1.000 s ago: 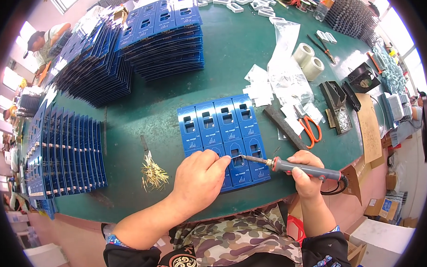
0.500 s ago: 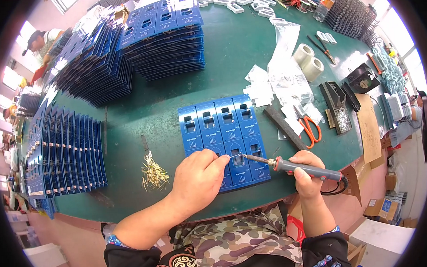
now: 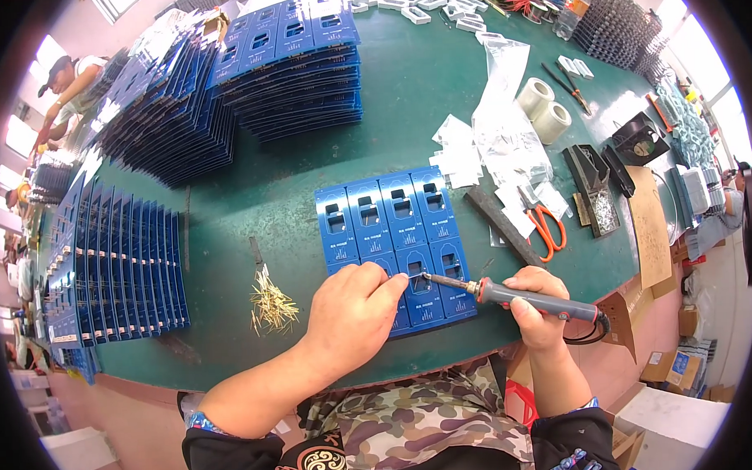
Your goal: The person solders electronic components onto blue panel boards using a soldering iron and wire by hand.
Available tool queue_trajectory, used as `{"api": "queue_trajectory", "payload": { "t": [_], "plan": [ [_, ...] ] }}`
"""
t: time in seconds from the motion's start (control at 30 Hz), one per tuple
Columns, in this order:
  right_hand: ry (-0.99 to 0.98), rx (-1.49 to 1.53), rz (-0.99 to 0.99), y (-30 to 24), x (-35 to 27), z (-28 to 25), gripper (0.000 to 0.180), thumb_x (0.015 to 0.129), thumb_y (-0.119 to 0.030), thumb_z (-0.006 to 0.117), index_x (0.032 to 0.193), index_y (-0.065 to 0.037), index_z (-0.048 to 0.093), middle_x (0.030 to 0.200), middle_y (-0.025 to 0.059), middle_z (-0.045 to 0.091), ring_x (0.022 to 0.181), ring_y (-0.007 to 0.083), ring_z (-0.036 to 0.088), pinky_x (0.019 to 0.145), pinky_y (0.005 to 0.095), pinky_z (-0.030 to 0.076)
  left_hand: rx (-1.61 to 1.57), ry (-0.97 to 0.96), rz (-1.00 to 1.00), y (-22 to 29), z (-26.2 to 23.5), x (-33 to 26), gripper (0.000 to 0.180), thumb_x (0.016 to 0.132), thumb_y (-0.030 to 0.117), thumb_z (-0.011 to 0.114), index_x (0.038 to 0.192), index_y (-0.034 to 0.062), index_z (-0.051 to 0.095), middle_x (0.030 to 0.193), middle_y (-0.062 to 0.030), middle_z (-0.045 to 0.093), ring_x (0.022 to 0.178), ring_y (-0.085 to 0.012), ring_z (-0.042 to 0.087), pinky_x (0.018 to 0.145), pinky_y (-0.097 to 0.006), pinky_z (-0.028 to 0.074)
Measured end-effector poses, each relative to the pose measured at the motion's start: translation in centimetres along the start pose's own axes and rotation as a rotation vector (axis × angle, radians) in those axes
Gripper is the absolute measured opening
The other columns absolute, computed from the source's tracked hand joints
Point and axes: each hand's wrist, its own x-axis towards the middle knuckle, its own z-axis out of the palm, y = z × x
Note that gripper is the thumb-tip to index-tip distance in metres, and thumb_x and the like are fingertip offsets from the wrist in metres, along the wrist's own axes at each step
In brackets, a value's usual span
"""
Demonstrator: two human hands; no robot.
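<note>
The board (image 3: 397, 244) is showing blue and white. The table (image 3: 404, 93) is looking green. The scissors (image 3: 545, 231) are showing orange handles. The apron (image 3: 428, 420) is showing brown, green blotches.

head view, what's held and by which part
Right hand holds the soldering iron by its grey handle; whether the left hand pinches anything cannot be told.

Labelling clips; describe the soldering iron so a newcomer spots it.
On the green table lies one unstacked blue board panel. At its right, the right hand holds the soldering iron. Unlike the orange-handled scissors beyond, it has a slim grey handle and metal shaft, pointing left.
</note>
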Motion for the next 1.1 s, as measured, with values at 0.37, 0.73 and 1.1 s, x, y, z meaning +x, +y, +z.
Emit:
{"api": "queue_trajectory", "payload": {
  "t": [0.37,0.73,1.1],
  "plan": [
    [0.152,0.217,0.123,0.0,-1.0,-0.2,0.020,0.072,-0.009,0.065,0.086,0.005,0.064,0.074,0.0134,0.063,0.062,0.0194,0.058,0.058,0.0299,0.047,-0.033,0.014,-0.011,0.4,-0.3,-0.4,0.023,0.072,0.000,0.069,0.094,0.0057,0.065,0.077,-0.0060,0.056,0.065,-0.0248,0.056,0.055,-0.036,0.046],
    [0.083,0.117,0.095,-0.2,-1.6,-0.5,0.020,0.071,-0.009,0.064,0.086,0.005,0.065,0.075,0.0139,0.063,0.062,0.0195,0.058,0.058,0.0293,0.047,-0.026,-0.002,0.055,0.6,0.1,-0.5,0.023,0.072,0.000,0.069,0.094,0.0065,0.065,0.077,-0.0055,0.055,0.065,-0.0239,0.055,0.055,-0.035,0.044],
    [0.047,0.086,0.092,-0.1,-1.5,-0.6,0.021,0.071,-0.010,0.066,0.085,0.005,0.066,0.074,0.0134,0.064,0.062,0.0194,0.059,0.058,0.0295,0.048,-0.024,-0.028,0.060,0.5,0.1,-0.6,0.025,0.071,0.001,0.068,0.095,0.0068,0.066,0.077,-0.0053,0.055,0.065,-0.0240,0.055,0.055,-0.036,0.043]
  ]
}}
